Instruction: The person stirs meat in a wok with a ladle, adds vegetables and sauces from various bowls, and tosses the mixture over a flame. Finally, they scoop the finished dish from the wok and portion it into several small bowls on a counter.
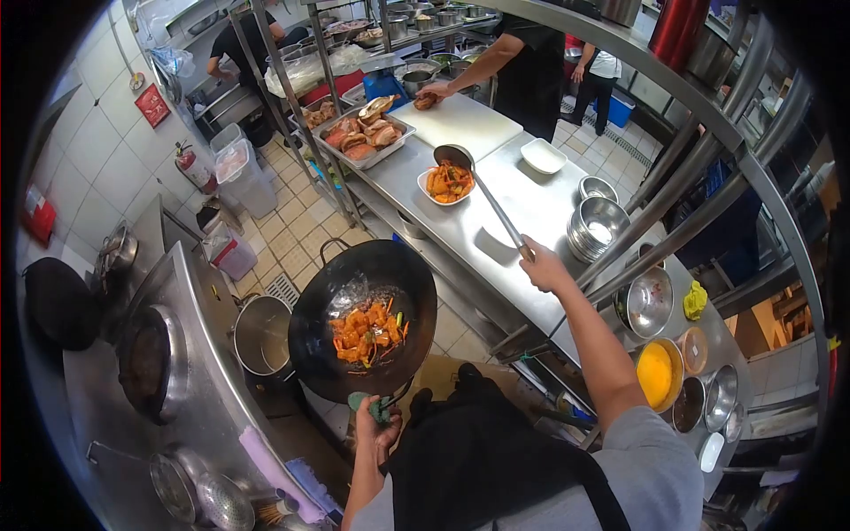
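My left hand (376, 427) is closed on the near handle of a large black wok (310, 327), a green cloth (376, 407) between palm and metal. Glossy orange stir-fry (365, 332) with vegetable strips lies in the wok's bottom. Stretched out over the steel counter (531, 265), my right hand (546, 268) grips the end of a long-handled ladle (498, 210). The ladle's bowl is at the rim of a white bowl (445, 201) that holds more of the orange food (450, 181). Another white bowl (544, 157) stands farther back on the counter.
A tray of cooked meat (363, 142) stands beside a white cutting board (460, 124); a co-worker's hand (434, 91) reaches there. Stacked steel bowls (595, 232) are right, under shelf posts. A tall pot (263, 336) stands left of the wok, near the stove (150, 363).
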{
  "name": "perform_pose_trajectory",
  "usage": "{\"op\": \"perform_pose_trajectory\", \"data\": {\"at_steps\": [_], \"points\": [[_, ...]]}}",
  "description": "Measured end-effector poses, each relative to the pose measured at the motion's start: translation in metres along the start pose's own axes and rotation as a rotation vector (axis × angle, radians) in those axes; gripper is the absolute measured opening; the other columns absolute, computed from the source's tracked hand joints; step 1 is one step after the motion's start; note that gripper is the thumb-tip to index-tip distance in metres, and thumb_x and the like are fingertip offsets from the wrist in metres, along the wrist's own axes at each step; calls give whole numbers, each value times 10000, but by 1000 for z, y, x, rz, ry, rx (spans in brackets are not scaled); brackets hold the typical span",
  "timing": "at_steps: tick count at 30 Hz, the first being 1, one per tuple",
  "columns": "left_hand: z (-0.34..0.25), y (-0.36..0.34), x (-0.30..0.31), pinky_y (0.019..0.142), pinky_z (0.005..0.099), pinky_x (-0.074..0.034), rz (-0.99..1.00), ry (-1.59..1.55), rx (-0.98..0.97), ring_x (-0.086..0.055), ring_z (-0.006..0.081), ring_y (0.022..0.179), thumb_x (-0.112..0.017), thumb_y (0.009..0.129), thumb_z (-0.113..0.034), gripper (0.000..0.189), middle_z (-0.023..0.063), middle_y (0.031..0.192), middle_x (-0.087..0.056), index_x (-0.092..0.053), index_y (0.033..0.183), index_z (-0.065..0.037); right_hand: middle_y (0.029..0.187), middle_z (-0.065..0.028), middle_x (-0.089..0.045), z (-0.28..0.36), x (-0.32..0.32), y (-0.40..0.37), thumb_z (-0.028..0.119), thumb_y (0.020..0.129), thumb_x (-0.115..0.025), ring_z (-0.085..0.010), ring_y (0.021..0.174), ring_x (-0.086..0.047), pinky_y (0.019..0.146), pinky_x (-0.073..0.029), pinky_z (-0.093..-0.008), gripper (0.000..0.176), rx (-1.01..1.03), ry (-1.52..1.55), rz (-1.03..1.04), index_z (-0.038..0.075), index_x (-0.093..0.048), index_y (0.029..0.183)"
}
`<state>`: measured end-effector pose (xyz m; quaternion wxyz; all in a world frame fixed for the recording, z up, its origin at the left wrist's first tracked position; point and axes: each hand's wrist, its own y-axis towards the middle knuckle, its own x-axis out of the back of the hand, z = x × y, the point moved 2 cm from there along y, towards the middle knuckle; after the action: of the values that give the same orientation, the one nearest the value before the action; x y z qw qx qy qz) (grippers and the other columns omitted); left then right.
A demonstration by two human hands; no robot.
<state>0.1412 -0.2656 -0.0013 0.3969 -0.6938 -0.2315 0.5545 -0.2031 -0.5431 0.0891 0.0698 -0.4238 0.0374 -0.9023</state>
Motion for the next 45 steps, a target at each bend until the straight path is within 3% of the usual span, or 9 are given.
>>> {"op": "perform_pose_trajectory", "data": {"at_steps": [12, 15, 18, 20, 24, 27, 37, 42, 45], "points": [[6, 21, -5, 443, 257, -367, 24, 15, 27, -516, 170, 548, -551, 757, -224, 156, 55, 660, -522, -509, 800, -80, 725, -70, -548, 9, 8, -17, 147, 801, -525, -121, 456, -481, 444, -433, -292, 586, -114, 285, 98, 69, -352, 1355], [7, 23, -5, 448, 256, -371, -9, 23, 59, -506, 167, 543, -557, 753, -239, 183, 71, 645, -520, -507, 808, -71, 797, -116, -597, 12, 8, -18, 156, 802, -529, -193, 568, -580, 548, -488, -316, 586, 56, 82, -30, 69, -352, 1353], [6, 18, -5, 449, 256, -373, -18, 17, 90, -502, 170, 541, -560, 751, -246, 203, 82, 638, -518, -499, 818, -65, 980, -214, -613, 14, 9, -21, 172, 804, -532, -318, 868, -619, 782, -478, -347, 587, -265, 225, 214, 49, -347, 1348], [5, 20, -4, 445, 258, -374, -4, 44, 70, -506, 171, 546, -559, 753, -244, 200, 83, 639, -519, -496, 818, -65, 971, -231, -610, -13, -10, -3, 186, 805, -544, -324, 869, -619, 762, -486, -357, 592, 168, -51, -162, 57, -349, 1349], [5, 18, -2, 431, 266, -375, -3, 51, 73, -517, 177, 545, -553, 760, -237, 185, 78, 644, -523, -492, 815, -71, 748, -114, -574, -15, -10, -7, 162, 823, -546, -191, 547, -567, 490, -472, -316, 584, 362, -85, -317, 86, -335, 1363], [5, 32, -2, 424, 261, -375, 14, 46, -17, -518, 172, 528, -552, 763, -232, 170, 67, 643, -529, -499, 800, -75, 630, -12, -436, 14, 2, -32, 89, 873, -505, -85, 434, -404, 369, -343, -242, 559, -243, 991, 196, 153, -271, 1376], [-14, 52, -26, 416, 249, -366, 15, 60, -78, -501, 167, 530, -572, 778, -205, 161, 68, 672, -514, -478, 820, -81, 751, -32, -439, 19, -39, -110, 90, 894, -473, -85, 433, -393, 352, -342, -194, 404, -226, 1509, 350, 139, -345, 1274], [-22, 58, -35, 413, 254, -368, 10, 88, -76, -506, 163, 529, -565, 778, -186, 152, 60, 665, -496, -456, 817, -88, 767, -53, -451, 45, -47, -149, 92, 875, -505, -93, 433, -397, 347, -345, -205, 471, -317, 1554, 562, 115, -344, 1316], [-19, 51, -32, 411, 264, -374, -43, 117, -115, -505, 169, 524, -561, 776, -171, 152, 59, 659, -489, -443, 826, -90, 766, -127, -546, 70, -52, -131, 111, 849, -533, -211, 479, -517, 411, -423, -304, 574, -267, 846, 582, 63, -296, 1369]]}}
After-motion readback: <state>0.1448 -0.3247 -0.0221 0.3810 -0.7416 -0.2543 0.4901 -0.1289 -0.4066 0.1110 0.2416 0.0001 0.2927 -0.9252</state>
